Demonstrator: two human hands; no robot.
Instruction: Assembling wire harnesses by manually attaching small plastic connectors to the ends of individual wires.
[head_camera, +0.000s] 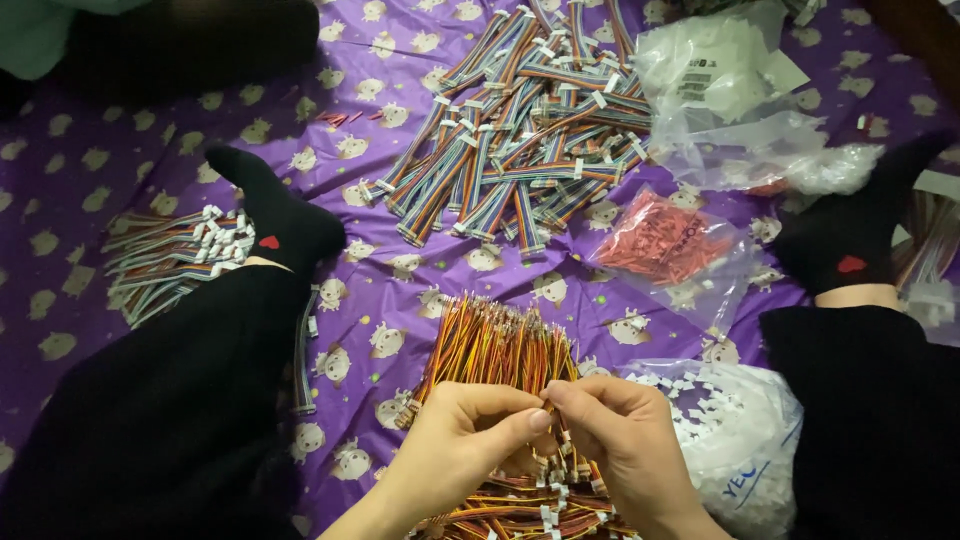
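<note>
The person sits with legs spread on a purple sheet (400, 290) printed with small pale cartoon animals, and both hands meet low in the middle of the view. The left hand (465, 440) and the right hand (625, 435) come together fingertip to fingertip, each grip closed in a pinch on the same thin wires at the near end of the orange-and-yellow wire bundle (500, 350). That bundle fans out from the fingers away from the person, lying flat on the sheet, so most of it sits just beyond the knuckles. Under and in front of the wrists lies a second heap of similar wires with small white connectors (520, 505), touching the undersides of both hands.

Further off, well apart from the hands, a large pile of rainbow ribbon cables (520, 130) with white plugs spreads across the sheet. To the right of it sit crumpled clear plastic bags (730, 100), and nearer, a clear bag of red parts (665, 240). Just beside the right hand, a clear bag of small white connector housings (740, 440) rests against the right leg. On the left, a smaller pile of ribbon cables (165, 260) lies beside the left foot in a black sock (280, 215); the right foot, also in a black sock (850, 235), points toward the bags.
</note>
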